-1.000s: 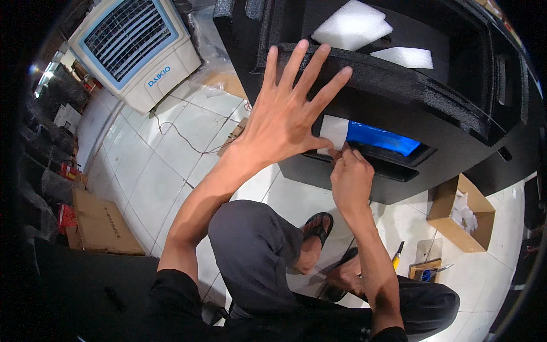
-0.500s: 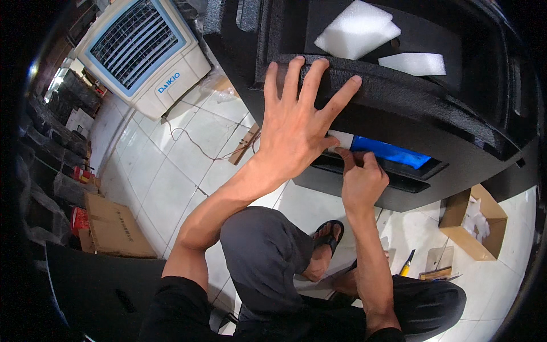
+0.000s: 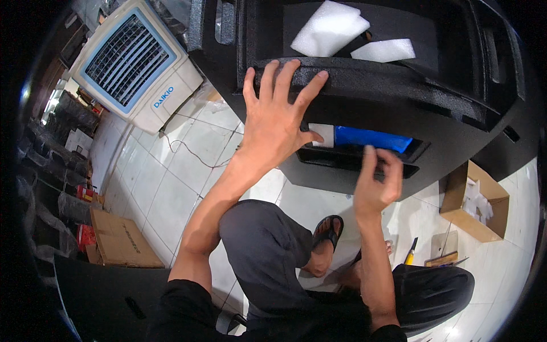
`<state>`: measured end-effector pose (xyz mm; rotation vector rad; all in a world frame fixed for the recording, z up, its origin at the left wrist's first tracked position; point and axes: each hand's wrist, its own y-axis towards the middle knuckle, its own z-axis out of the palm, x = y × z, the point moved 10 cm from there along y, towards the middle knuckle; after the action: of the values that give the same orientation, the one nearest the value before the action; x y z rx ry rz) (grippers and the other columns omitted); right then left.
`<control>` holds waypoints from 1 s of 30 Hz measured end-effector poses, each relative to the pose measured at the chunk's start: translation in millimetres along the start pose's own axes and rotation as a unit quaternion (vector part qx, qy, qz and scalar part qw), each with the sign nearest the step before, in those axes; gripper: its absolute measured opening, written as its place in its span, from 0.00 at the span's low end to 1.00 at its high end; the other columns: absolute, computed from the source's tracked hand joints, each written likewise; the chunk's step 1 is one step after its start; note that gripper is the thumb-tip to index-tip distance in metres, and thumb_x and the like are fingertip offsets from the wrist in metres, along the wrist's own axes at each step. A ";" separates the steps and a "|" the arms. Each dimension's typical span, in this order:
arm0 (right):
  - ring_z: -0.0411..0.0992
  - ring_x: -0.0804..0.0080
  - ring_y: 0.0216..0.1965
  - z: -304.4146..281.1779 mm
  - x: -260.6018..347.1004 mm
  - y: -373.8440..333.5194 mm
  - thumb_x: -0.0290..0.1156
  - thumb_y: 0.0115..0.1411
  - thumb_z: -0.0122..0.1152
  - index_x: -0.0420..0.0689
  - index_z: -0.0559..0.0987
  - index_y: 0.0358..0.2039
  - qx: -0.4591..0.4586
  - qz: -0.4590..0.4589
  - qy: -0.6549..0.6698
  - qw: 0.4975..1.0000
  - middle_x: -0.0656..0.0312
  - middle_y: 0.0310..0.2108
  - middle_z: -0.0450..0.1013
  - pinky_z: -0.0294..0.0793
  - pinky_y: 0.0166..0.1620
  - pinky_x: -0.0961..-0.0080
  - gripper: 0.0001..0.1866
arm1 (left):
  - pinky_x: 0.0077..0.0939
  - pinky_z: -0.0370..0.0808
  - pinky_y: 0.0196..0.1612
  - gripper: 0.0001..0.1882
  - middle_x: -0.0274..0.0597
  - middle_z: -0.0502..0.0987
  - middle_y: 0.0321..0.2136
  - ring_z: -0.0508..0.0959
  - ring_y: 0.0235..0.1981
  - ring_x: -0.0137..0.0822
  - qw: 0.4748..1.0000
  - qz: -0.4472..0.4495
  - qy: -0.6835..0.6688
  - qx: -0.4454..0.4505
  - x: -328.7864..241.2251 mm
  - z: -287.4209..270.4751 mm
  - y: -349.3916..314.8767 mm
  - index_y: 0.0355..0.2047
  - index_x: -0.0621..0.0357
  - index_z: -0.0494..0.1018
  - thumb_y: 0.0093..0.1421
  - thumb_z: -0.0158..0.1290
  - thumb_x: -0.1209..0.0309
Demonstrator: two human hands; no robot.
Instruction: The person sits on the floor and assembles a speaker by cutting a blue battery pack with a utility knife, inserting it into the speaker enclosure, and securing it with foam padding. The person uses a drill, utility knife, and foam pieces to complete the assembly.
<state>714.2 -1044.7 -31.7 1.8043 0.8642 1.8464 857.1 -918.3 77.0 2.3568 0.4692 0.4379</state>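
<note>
My left hand [image 3: 273, 128] has its fingers spread over the front rim of a large black textured case [image 3: 353, 94]. Its thumb reaches down to the whitish end piece [image 3: 321, 135] beside a bright blue strip [image 3: 373, 138], set in a slot in the case's front face. Just below the blue strip is my right hand [image 3: 379, 182], slightly blurred, its thumb and bent fingers a little apart with nothing visible between them. Two white foam pieces, one folded [image 3: 329, 28] and one flat [image 3: 383, 51], lie in the recess of the case.
A white and blue air cooler [image 3: 137, 68] stands at the far left, its cord on the tiled floor [image 3: 165, 176]. An open carton [image 3: 478, 214] with white foam bits sits at right. Near my right knee lie a yellow cutter knife [image 3: 411, 253] and a wooden-handled scraper [image 3: 441, 260].
My right hand has drawn away from the whitish piece, moving right, its fingers parting. The view has shifted; my left hand still rests on the rim.
</note>
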 end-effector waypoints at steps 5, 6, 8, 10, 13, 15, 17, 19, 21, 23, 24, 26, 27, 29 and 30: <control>0.74 0.54 0.39 -22.7 -9.3 7.0 0.28 0.56 0.69 0.27 0.72 0.48 -0.040 -0.013 -0.112 0.993 0.41 0.40 0.73 0.75 0.42 0.65 0.24 | 0.64 0.52 0.63 0.61 0.50 0.59 0.60 0.58 0.62 0.56 1.000 0.002 0.030 -0.004 -0.9 0.5 -0.3 0.63 0.39 0.60 0.24 0.76 0.55; 0.75 0.54 0.38 -20.8 -7.4 7.5 0.29 0.56 0.69 0.27 0.72 0.49 -0.029 -0.012 -0.134 0.991 0.41 0.40 0.73 0.76 0.41 0.65 0.25 | 0.63 0.52 0.63 0.61 0.50 0.59 0.60 0.58 0.63 0.56 1.000 0.004 0.029 -0.004 -1.1 -0.6 -0.5 0.63 0.39 0.60 0.24 0.76 0.55; 0.75 0.53 0.35 -16.6 -8.9 6.6 0.31 0.56 0.70 0.25 0.72 0.50 0.002 -0.015 -0.185 0.983 0.41 0.34 0.75 0.76 0.37 0.63 0.28 | 0.63 0.52 0.63 0.61 0.50 0.59 0.60 0.58 0.63 0.55 1.000 0.007 0.029 -0.005 -0.8 -1.8 -0.4 0.63 0.40 0.60 0.24 0.76 0.55; 0.75 0.52 0.33 -11.8 -4.6 11.7 0.33 0.55 0.70 0.25 0.72 0.50 0.015 -0.042 -0.223 0.974 0.42 0.32 0.75 0.76 0.35 0.63 0.28 | 0.64 0.50 0.63 0.59 0.52 0.60 0.59 0.58 0.62 0.56 1.000 0.010 0.003 -0.012 -0.2 -1.4 -1.6 0.64 0.37 0.60 0.27 0.75 0.57; 0.74 0.64 0.29 -12.9 -25.8 19.0 0.34 0.54 0.70 0.25 0.74 0.51 0.072 0.113 -0.178 0.975 0.48 0.29 0.75 0.75 0.32 0.68 0.30 | 0.64 0.50 0.63 0.63 0.51 0.59 0.61 0.58 0.63 0.56 1.000 0.017 0.015 -0.018 -1.0 2.9 -4.7 0.64 0.39 0.59 0.23 0.76 0.56; 0.72 0.72 0.26 -13.0 -38.2 16.4 0.34 0.54 0.71 0.26 0.74 0.52 0.070 0.162 -0.119 0.977 0.52 0.27 0.75 0.74 0.30 0.71 0.30 | 0.65 0.49 0.63 0.63 0.51 0.58 0.61 0.57 0.63 0.57 1.000 0.014 0.014 -0.018 -3.5 3.5 -3.5 0.65 0.39 0.58 0.24 0.76 0.56; 0.72 0.72 0.26 -12.2 -36.0 15.2 0.34 0.54 0.71 0.26 0.74 0.52 0.080 0.149 -0.121 0.978 0.52 0.27 0.75 0.74 0.30 0.72 0.31 | 0.66 0.48 0.63 0.63 0.52 0.58 0.61 0.56 0.63 0.57 1.000 0.003 0.022 -0.016 -3.8 2.9 -2.8 0.65 0.39 0.57 0.24 0.76 0.57; 0.73 0.71 0.27 -13.3 -37.3 14.7 0.35 0.53 0.71 0.26 0.73 0.53 0.085 0.140 -0.119 0.979 0.51 0.28 0.75 0.75 0.30 0.72 0.32 | 0.65 0.48 0.63 0.64 0.52 0.58 0.61 0.56 0.63 0.57 0.999 -0.001 0.033 -0.012 -7.8 3.3 -0.7 0.66 0.40 0.57 0.24 0.76 0.58; 0.74 0.70 0.27 -12.3 -27.2 14.6 0.34 0.54 0.71 0.26 0.73 0.53 0.082 0.101 -0.130 0.983 0.50 0.27 0.75 0.75 0.31 0.72 0.32 | 0.64 0.48 0.63 0.64 0.51 0.58 0.61 0.56 0.63 0.57 0.999 -0.006 0.043 -0.008 -8.9 2.8 -0.5 0.66 0.40 0.56 0.24 0.76 0.58; 0.75 0.67 0.28 -10.1 -23.5 10.9 0.34 0.54 0.70 0.25 0.71 0.54 0.090 0.077 -0.138 0.983 0.49 0.27 0.75 0.76 0.32 0.70 0.33 | 0.63 0.49 0.63 0.66 0.50 0.58 0.61 0.56 0.63 0.57 0.998 -0.001 0.057 -0.007 -8.2 3.0 -1.4 0.66 0.42 0.56 0.23 0.76 0.57; 0.75 0.66 0.29 -9.8 -25.1 11.0 0.34 0.54 0.70 0.25 0.71 0.54 0.092 0.089 -0.129 0.983 0.49 0.28 0.75 0.76 0.32 0.70 0.33 | 0.62 0.49 0.63 0.66 0.51 0.58 0.61 0.56 0.63 0.57 0.999 0.002 0.053 -0.006 -8.1 3.8 -1.9 0.66 0.42 0.55 0.23 0.76 0.57; 0.75 0.65 0.30 -8.9 -27.4 10.9 0.34 0.54 0.70 0.25 0.71 0.54 0.095 0.113 -0.111 0.983 0.49 0.28 0.75 0.76 0.31 0.70 0.33 | 0.62 0.49 0.63 0.66 0.51 0.58 0.61 0.56 0.63 0.57 0.999 0.007 0.044 -0.005 -8.8 4.9 -2.1 0.66 0.42 0.55 0.24 0.76 0.57; 0.75 0.64 0.31 -9.4 -29.8 11.5 0.34 0.54 0.70 0.25 0.71 0.55 0.101 0.120 -0.114 0.981 0.49 0.29 0.75 0.76 0.32 0.69 0.33 | 0.61 0.48 0.64 0.68 0.52 0.58 0.60 0.55 0.64 0.56 0.998 0.013 0.055 -0.005 -9.7 5.5 -1.2 0.67 0.43 0.54 0.23 0.77 0.55; 0.76 0.63 0.31 -9.8 -29.2 13.3 0.33 0.54 0.69 0.26 0.71 0.55 0.098 0.106 -0.109 0.983 0.48 0.29 0.75 0.76 0.32 0.69 0.33 | 0.61 0.47 0.64 0.66 0.53 0.58 0.61 0.55 0.64 0.56 0.999 0.016 0.043 -0.008 -11.1 2.0 1.2 0.66 0.44 0.54 0.25 0.76 0.51; 0.76 0.63 0.31 -10.8 -29.1 13.5 0.32 0.54 0.69 0.26 0.70 0.55 0.097 0.097 -0.110 0.984 0.48 0.29 0.75 0.76 0.32 0.69 0.32 | 0.60 0.47 0.64 0.66 0.53 0.58 0.61 0.55 0.64 0.56 0.999 0.017 0.035 -0.010 -11.6 1.2 1.6 0.66 0.45 0.55 0.26 0.76 0.49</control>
<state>707.3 -1075.7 -43.4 2.2353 0.8337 1.6800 847.8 -925.2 75.2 2.3396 0.4564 0.5392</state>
